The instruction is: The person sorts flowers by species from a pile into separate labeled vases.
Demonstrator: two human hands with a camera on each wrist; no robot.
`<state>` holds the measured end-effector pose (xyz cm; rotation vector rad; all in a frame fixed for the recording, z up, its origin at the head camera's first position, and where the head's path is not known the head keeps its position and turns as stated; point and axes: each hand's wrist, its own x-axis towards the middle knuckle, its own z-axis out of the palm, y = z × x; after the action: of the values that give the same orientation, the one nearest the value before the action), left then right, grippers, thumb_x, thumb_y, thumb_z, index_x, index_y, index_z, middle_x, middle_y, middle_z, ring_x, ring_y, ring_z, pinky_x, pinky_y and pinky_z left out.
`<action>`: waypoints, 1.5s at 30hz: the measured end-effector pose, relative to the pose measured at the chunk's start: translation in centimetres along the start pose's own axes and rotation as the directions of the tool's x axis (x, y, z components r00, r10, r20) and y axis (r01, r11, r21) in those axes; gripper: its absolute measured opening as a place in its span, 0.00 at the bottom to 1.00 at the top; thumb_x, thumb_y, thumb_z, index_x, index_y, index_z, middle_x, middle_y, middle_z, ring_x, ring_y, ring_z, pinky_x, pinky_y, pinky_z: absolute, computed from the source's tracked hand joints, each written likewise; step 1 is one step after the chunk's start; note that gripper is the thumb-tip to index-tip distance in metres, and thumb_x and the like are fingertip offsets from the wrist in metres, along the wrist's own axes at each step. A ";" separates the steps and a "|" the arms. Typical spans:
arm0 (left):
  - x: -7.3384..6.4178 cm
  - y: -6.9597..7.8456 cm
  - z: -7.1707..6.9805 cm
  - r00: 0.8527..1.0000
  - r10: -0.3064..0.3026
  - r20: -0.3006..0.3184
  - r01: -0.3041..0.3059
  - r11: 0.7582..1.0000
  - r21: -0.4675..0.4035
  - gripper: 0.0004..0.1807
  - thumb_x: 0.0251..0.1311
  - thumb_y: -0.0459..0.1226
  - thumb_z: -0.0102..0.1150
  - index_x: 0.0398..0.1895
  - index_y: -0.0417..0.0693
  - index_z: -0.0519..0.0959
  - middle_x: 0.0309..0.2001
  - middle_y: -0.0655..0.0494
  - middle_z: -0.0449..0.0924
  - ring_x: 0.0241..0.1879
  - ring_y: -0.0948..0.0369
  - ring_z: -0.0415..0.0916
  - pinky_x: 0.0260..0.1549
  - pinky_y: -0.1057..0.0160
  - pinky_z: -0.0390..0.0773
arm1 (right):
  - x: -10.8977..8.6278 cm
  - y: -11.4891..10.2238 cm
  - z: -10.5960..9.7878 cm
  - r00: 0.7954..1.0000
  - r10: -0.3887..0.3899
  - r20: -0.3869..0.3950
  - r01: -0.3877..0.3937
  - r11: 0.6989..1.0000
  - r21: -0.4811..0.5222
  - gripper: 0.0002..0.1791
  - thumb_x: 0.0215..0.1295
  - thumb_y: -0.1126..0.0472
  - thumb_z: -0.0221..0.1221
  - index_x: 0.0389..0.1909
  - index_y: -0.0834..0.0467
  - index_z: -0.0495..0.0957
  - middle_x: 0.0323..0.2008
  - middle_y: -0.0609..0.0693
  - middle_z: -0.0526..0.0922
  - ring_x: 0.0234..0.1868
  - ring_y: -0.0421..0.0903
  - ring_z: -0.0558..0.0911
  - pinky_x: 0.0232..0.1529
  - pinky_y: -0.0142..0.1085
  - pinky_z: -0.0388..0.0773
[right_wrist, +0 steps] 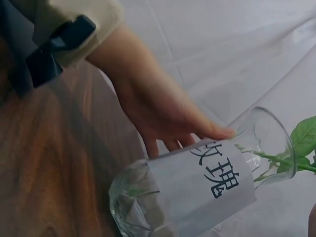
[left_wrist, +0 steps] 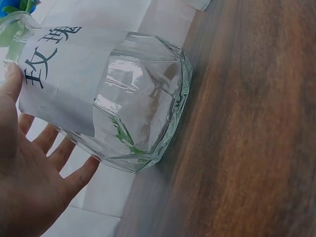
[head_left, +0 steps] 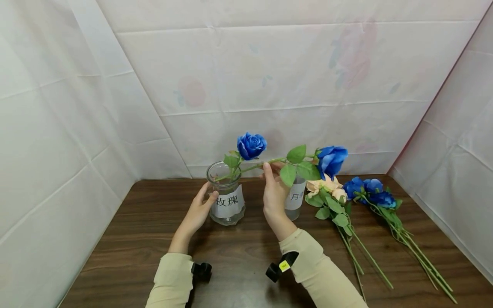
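Note:
A clear glass vase [head_left: 227,220] with a white paper label [head_left: 228,204] stands on the table, mid-left. My left hand [head_left: 195,213] holds it from the left, thumb near the label's edge and fingers around the far side. One blue rose [head_left: 251,146] rises from its mouth, and a green stem piece [left_wrist: 126,137] shows through the glass. My right hand [head_left: 275,197] pinches the stem of a second blue rose [head_left: 332,161]. That rose lies nearly level, bloom to the right, its stem reaching left to the vase mouth. Several green leaves [head_left: 296,154] sit beside the bloom.
Another labelled glass vase [head_left: 293,213] stands behind my right hand, partly covered. To the right lie peach flowers [head_left: 326,185] and blue flowers [head_left: 372,191], their long stems pointing toward me over the wooden table [head_left: 239,265]. White cloth [head_left: 269,77] encloses the back and sides.

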<state>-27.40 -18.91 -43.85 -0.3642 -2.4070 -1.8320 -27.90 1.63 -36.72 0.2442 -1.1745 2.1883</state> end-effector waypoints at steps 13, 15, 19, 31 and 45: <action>0.0 -0.2 0.1 1.000 0.001 -0.003 -0.001 1.000 0.016 0.31 0.77 0.45 0.45 0.76 0.43 0.55 0.69 0.37 0.62 0.66 0.44 0.61 0.65 0.41 0.60 | 1.7 1.7 1.7 0.997 0.028 0.069 -0.014 0.982 -0.189 0.07 0.63 0.71 0.64 0.39 0.69 0.79 0.33 0.52 0.85 0.31 0.42 0.84 0.33 0.34 0.80; 0.0 -0.2 0.1 1.000 0.007 -0.006 -0.007 1.000 0.016 0.31 0.77 0.45 0.45 0.76 0.43 0.55 0.69 0.36 0.62 0.66 0.44 0.61 0.64 0.41 0.60 | 1.8 1.9 1.9 0.997 0.040 0.068 -0.027 0.983 -0.182 0.06 0.62 0.71 0.64 0.39 0.69 0.79 0.33 0.52 0.85 0.31 0.41 0.84 0.33 0.34 0.80; 0.0 -0.4 0.0 1.000 0.012 -0.008 -0.012 1.000 0.011 0.30 0.77 0.45 0.46 0.76 0.43 0.56 0.69 0.37 0.62 0.64 0.45 0.63 0.63 0.42 0.61 | 1.6 2.3 2.1 0.991 0.067 0.115 -0.040 0.974 -0.223 0.06 0.61 0.72 0.65 0.35 0.68 0.77 0.33 0.54 0.86 0.30 0.39 0.83 0.33 0.33 0.80; -0.1 -0.1 -0.1 1.000 0.001 0.009 -0.001 1.000 0.001 0.31 0.77 0.43 0.45 0.77 0.42 0.53 0.70 0.36 0.60 0.68 0.43 0.59 0.65 0.40 0.59 | 0.9 3.6 2.2 0.975 0.175 0.139 -0.120 0.935 -0.334 0.11 0.62 0.73 0.64 0.44 0.75 0.80 0.39 0.65 0.84 0.34 0.39 0.80 0.37 0.28 0.78; 0.0 -0.1 -0.2 1.000 0.009 0.007 -0.009 1.000 0.011 0.31 0.77 0.44 0.46 0.77 0.41 0.54 0.68 0.36 0.61 0.67 0.44 0.60 0.65 0.40 0.59 | -0.7 2.4 -1.1 0.952 0.241 0.188 -0.196 0.953 -0.231 0.12 0.65 0.69 0.64 0.46 0.74 0.80 0.35 0.52 0.86 0.35 0.45 0.84 0.40 0.39 0.82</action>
<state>-27.40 -19.13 -43.91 -0.3800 -2.4145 -1.8167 -28.70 1.23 -39.33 0.2755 -1.6109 2.2452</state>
